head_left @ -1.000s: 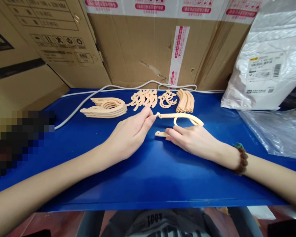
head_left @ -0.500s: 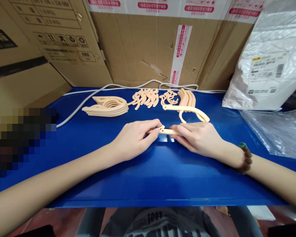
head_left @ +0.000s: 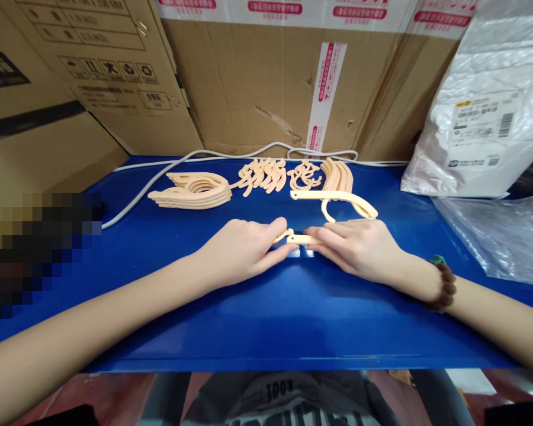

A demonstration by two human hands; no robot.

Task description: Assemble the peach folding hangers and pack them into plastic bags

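Observation:
My left hand (head_left: 244,248) and my right hand (head_left: 357,245) meet at the middle of the blue table (head_left: 266,319). Both pinch a small peach plastic strip (head_left: 298,238) between their fingertips, one at each end. Just behind my right hand lies a larger peach hanger-shaped piece (head_left: 337,201) with a curved hook. My right wrist wears a dark bead bracelet (head_left: 444,288).
Along the table's back lie a stack of peach hanger arms (head_left: 193,191), a cluster of small hook pieces (head_left: 266,174) and a row of curved strips (head_left: 337,174). A white cable (head_left: 160,177) runs behind them. Cardboard boxes (head_left: 270,77) form the back wall; plastic bags (head_left: 479,106) sit right.
My left hand let go of the large hanger piece, which now lies farther back, and came down to the small strip. Both hands now pinch that strip.

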